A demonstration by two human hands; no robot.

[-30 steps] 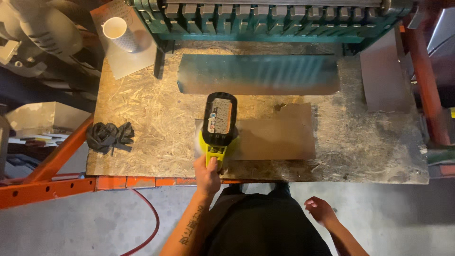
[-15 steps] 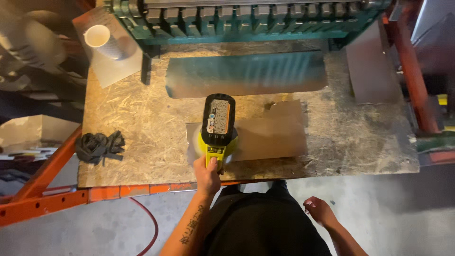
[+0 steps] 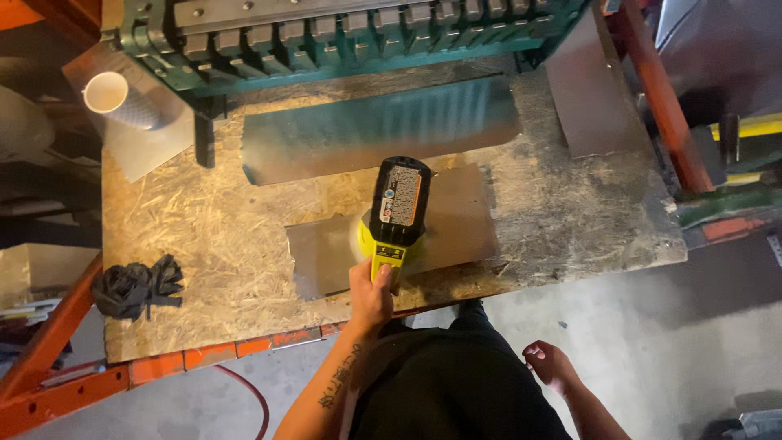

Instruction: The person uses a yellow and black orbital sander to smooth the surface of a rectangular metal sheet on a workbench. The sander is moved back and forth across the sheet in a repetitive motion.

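My left hand (image 3: 371,289) grips the handle of a yellow-green cordless power tool (image 3: 391,236) that carries a black battery (image 3: 399,195) on top. The tool's head rests on a flat metal sheet (image 3: 456,220) lying near the front edge of the chipboard workbench (image 3: 204,236). My right hand (image 3: 550,363) hangs beside my hip, below the bench edge, with loosely curled fingers and nothing in it. A second, longer metal sheet (image 3: 375,130) lies farther back on the bench.
A green metal-bending machine (image 3: 342,37) runs along the back of the bench. A paper cup (image 3: 110,94) stands at the back left, and a bundle of black gloves (image 3: 134,285) lies at the front left. Another metal plate (image 3: 586,98) is at the back right. Orange frame rails (image 3: 660,106) flank the bench.
The view has tilted slightly. The tool stays on the small sheet in my left hand, shifted little if at all. My right hand stays by my side.
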